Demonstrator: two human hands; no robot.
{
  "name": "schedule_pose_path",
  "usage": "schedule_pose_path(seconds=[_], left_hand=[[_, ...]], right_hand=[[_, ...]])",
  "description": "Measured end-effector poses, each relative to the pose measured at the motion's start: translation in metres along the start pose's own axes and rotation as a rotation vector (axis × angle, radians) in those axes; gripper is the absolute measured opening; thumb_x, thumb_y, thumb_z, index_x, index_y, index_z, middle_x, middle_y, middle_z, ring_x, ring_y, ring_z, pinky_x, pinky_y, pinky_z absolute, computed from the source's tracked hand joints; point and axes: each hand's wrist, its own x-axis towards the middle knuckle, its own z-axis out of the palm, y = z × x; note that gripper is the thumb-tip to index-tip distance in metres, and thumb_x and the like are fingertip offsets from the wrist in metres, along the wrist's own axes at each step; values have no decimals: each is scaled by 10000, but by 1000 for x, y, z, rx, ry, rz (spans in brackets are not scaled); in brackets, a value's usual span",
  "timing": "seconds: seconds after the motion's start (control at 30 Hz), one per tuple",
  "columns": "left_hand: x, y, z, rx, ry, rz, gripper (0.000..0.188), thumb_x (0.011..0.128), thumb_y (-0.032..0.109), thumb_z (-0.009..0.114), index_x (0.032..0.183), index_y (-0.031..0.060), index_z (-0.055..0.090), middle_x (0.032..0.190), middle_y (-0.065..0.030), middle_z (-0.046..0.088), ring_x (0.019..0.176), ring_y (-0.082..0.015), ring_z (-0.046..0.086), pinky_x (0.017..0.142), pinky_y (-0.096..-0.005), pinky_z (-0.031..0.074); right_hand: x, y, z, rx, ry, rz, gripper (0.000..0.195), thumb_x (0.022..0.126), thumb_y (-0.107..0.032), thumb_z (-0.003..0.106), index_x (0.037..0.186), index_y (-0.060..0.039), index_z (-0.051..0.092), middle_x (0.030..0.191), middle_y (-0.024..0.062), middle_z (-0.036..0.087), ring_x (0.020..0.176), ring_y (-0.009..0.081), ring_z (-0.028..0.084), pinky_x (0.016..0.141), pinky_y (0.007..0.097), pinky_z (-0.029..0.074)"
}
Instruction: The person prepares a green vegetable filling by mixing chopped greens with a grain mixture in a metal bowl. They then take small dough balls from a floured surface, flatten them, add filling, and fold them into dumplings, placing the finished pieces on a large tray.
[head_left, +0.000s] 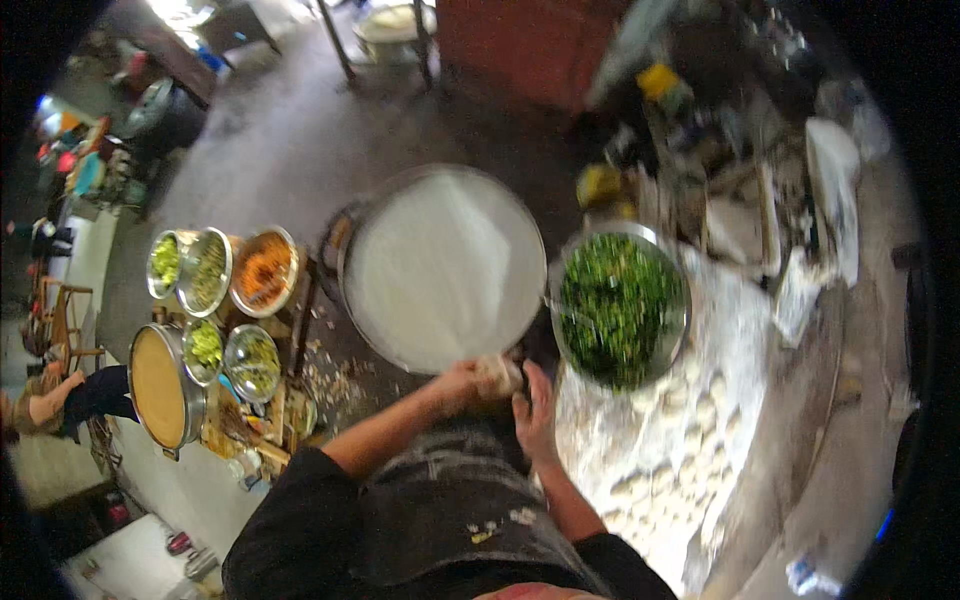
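Observation:
Both hands are close together in front of my dark apron, between a wide round pan with a pale, whitish top (446, 270) and a metal bowl of chopped green leaves (619, 307). My left hand (484, 379) is at the near rim of the pan, blurred, with something pale at its fingers that may be dough. My right hand (536, 412) faces it, fingers partly spread, just below the bowl of greens. A small dark thing shows between the hands; what it is, I cannot tell. On the right, many small pale dough pieces (667, 487) lie on a floured surface.
At the left stand bowls of shredded orange vegetable (264, 271) and chopped green vegetables (204, 271), beside a large pot of tan liquid or batter (161, 386). Steam drifts at the upper left. A person's arm (56, 397) shows at the far left. Clutter and boards (739, 225) lie upper right.

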Motion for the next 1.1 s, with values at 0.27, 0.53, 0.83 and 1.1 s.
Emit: schedule_pose_path(seconds=[0.27,0.53,0.83,1.1], left_hand=[[100,26,-47,415,160,208,385,896,140,666,1258,30,593,1137,-100,660,1012,-219,637,882,-363,512],[207,25,-49,1414,103,685,386,795,59,613,1174,129,610,1240,-92,597,1146,-352,543,939,-413,481],[185,26,-38,1613,182,511,601,825,114,652,1390,191,462,1476,-105,407,1273,-364,439,1033,-437,428],[77,23,-45,1354,350,496,684,810,62,691,1430,158,419,1455,-180,420,1308,-401,414,1076,-456,381]], right_hand=[[-99,37,-66,-406,214,381,438,994,-237,477,1350,18,472,1434,232,418,1364,442,333,1100,555,291],[-103,60,-57,-616,212,345,425,979,-212,487,1361,-26,500,1454,197,426,1375,423,344,1098,547,280],[-108,62,-58,-644,230,315,429,982,-233,475,1364,-40,507,1451,183,438,1366,415,359,1096,533,284],[-108,53,-58,-651,231,270,435,986,-246,484,1367,-37,504,1449,188,438,1367,409,358,1089,535,293]])
